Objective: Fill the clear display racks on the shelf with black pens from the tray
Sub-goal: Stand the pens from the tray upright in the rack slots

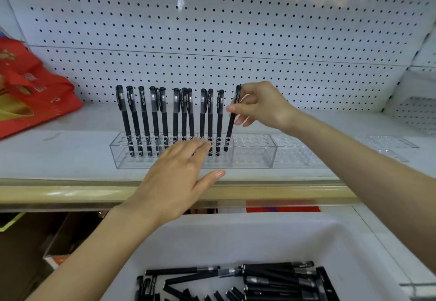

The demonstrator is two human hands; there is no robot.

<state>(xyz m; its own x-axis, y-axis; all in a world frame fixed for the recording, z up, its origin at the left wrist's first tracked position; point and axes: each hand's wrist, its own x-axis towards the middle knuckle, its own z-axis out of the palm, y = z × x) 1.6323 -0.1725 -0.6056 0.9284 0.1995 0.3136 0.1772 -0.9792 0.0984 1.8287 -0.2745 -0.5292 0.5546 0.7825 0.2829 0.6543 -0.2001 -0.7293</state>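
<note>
About a dozen standing pens fill the left rack. The right hand pinches another pen, tip in a hole at the rack's 3 o'clock end, and the left hand lies flat and open against its front. The empty racks toward 3 o'clock are untouched, and the tray at 6 o'clock holds plenty of loose pens, so I'd say under halfway

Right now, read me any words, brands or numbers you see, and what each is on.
"TEST": printed up the caps of the rack pens; the print after it is too blurred to read.
Red bag: white print, too blurred to read.
Tray pens: print too small to read.
</note>
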